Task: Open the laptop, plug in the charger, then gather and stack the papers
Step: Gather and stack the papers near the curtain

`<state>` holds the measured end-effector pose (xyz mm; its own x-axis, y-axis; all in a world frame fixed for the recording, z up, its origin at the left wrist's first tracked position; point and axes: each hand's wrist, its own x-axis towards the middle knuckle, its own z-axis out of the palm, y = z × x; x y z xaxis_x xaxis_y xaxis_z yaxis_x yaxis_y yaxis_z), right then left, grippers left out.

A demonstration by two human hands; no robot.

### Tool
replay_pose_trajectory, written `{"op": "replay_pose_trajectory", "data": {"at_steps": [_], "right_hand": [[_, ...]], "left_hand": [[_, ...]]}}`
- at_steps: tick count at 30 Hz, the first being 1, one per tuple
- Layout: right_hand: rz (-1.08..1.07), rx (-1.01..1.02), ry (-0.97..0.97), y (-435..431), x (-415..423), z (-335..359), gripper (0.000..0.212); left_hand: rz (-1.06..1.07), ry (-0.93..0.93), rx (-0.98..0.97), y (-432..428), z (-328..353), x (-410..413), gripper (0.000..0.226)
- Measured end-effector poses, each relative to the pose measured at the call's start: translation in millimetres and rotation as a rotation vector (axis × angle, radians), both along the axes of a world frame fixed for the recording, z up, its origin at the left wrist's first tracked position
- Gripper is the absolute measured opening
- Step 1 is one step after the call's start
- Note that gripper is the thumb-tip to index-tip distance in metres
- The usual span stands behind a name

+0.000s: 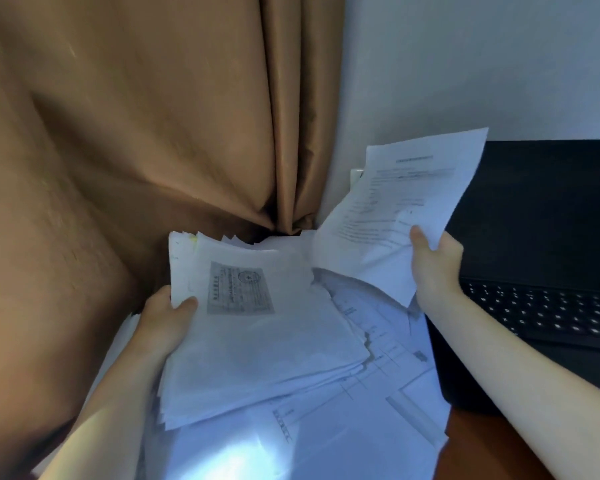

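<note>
One open black laptop (541,237) sat with its dark screen up and its keyboard showing. Left of it, two bare hands worked. The left hand (163,320), farthest from the laptop, gripped one thick stack of white papers (257,341), thumb on top. The right hand (433,261), just beside the laptop, pinched one printed white sheet (406,202), raised and tilted. Several loose white sheets (378,393) lay under the stack; I could not count them. They covered a reddish-brown wooden desk (465,445). One brown folded curtain (153,133) hung far left of the laptop, and a pale wall (465,64) rose behind it.
</note>
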<state>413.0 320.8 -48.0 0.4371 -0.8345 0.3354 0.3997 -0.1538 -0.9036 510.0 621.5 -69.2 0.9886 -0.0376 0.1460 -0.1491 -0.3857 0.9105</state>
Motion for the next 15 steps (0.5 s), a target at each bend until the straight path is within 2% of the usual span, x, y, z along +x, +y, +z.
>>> {"op": "replay_pose_trajectory", "data": {"at_steps": [4,7,9,15], "right_hand": [[0.253,0.127,0.009,9,0,12,0.014],[0.480,0.121,0.213,24,-3,13,0.008],[0.545,0.013,0.365,32,-2,4,0.009],[0.525,-0.447,0.624,47,7,-35,0.046]], "left_hand": [[-0.063,0.026,0.038,-4,1,-3,0.027],[-0.112,0.039,0.049,-5,1,-6,0.018],[-0.128,0.060,0.063,-4,1,-7,0.013],[-0.074,0.137,0.053,-10,3,-3,0.022]]}}
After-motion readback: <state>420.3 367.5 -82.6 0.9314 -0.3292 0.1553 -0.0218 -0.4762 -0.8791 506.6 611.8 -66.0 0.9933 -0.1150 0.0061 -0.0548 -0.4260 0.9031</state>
